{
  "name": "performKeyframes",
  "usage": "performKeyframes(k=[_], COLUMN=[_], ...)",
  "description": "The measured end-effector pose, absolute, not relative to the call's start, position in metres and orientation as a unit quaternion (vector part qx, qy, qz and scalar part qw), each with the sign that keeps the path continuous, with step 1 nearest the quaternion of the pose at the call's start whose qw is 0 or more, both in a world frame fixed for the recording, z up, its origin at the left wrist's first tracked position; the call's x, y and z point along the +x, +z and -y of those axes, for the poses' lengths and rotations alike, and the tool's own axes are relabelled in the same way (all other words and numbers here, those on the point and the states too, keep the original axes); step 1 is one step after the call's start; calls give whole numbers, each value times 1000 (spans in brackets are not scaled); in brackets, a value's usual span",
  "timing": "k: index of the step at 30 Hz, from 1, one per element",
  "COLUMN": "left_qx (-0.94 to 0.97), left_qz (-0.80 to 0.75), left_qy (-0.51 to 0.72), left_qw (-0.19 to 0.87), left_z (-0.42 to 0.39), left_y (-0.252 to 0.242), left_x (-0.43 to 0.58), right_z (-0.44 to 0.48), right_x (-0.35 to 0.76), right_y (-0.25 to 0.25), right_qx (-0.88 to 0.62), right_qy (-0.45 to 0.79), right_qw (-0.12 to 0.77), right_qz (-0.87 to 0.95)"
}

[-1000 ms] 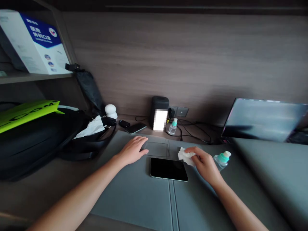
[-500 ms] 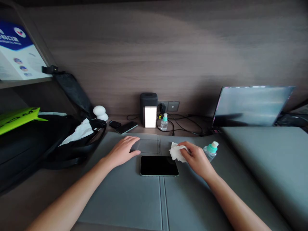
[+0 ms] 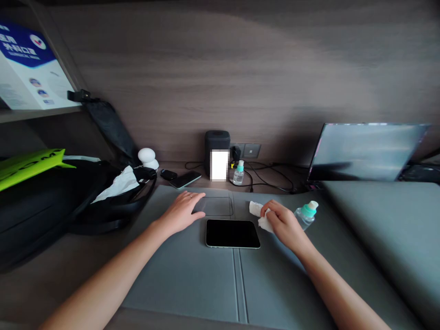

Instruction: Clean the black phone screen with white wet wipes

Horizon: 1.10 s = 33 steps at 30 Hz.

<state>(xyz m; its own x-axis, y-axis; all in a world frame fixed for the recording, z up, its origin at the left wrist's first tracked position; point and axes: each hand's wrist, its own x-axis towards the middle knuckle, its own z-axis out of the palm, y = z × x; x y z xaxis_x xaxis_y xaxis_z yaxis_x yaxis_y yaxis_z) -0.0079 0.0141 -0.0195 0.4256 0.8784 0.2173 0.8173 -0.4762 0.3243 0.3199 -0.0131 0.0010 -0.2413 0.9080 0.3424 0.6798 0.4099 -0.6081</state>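
A phone [image 3: 233,234] with a dark screen lies face up on the grey folding mat [image 3: 185,279], between my hands. My right hand [image 3: 283,224] pinches a crumpled white tissue [image 3: 264,223], to the right of the phone's upper corner. Just behind that hand is a clear bottle with a turquoise collar and white cap [image 3: 305,215], partly hidden by it. My left hand [image 3: 184,213] rests with fingers apart at the left end of a thin, see-through rectangle with a dark outline [image 3: 218,206]. This rectangle lies flat beyond the phone, its left end partly covered by my fingers.
At the back stand a black speaker-like cylinder [image 3: 217,140], a small spray bottle [image 3: 238,174] and tangled cables [image 3: 275,176]. Another phone [image 3: 185,179] lies left of them. A black bag [image 3: 44,201] fills the left side; a screen [image 3: 367,151] stands at right behind a grey padded surface [image 3: 385,215].
The tissue is bunched differently in my right hand, with its end folded out to the left. The whole view has shifted slightly. My left hand stays by the clear rectangle.
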Motion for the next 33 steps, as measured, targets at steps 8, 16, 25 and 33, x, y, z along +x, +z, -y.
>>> performKeyframes(k=[8,16,25,33], left_qx=[834,852,860,831], left_qz=[-502,-492,-493,-541], left_qy=[216,170,130,124], left_qw=[78,52,23,-24], left_z=[-8,-9,-8,-5], left_y=[-12,-14,-7,-2], left_x=[-3,2,10,18], right_z=[17,22,24,24], right_x=[314,311,306,306], right_y=[4,7,9,7], right_qx=[-539,-562,-562,-548], right_qy=[143,149,140,142], right_qw=[306,321,319,316], right_qz=[772,748,750,761])
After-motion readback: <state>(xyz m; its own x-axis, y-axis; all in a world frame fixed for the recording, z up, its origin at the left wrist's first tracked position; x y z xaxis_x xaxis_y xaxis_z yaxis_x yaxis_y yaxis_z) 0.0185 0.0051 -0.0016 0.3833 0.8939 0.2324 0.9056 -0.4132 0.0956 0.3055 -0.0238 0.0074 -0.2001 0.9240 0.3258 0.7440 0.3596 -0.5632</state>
